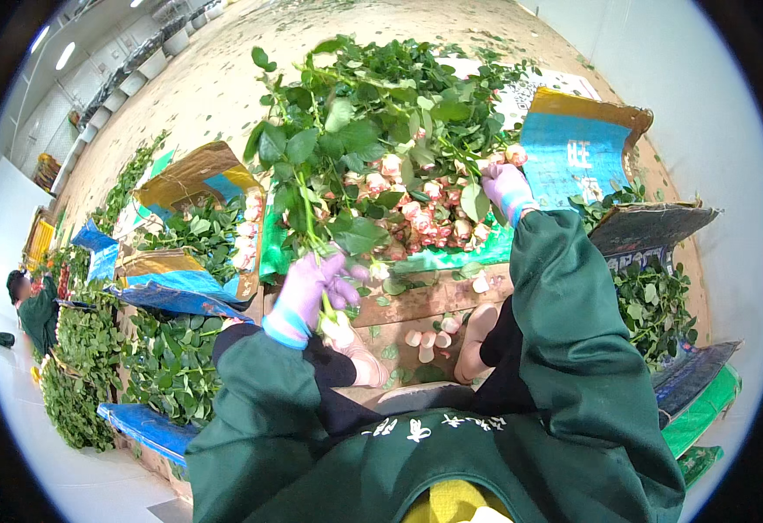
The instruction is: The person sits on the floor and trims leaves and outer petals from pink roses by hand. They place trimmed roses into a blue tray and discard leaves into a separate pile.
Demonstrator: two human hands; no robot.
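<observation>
My left hand (316, 281), in a lilac glove, grips the stem of a leafy rose (307, 208). Its pale bloom (337, 329) hangs below the hand, towards me, and the leaves fan out above. At the right of the flower pile, my gloved right hand (507, 186) is closed at a leafy stem beside pink-edged roses (516, 155); its fingertips are partly hidden. Between and beyond both hands lies a heap of cut roses (424, 216), cream with pink edges, blooms mostly towards me. A green sheet (440, 258) shows under the heap.
Cardboard flaps with blue faces (551, 150) stand at the right, and more cardboard (185, 173) holds roses at the left. Cut greenery (165, 369) lies by my left side. Loose petals (427, 340) lie between my feet. A person (38, 314) is at the far left.
</observation>
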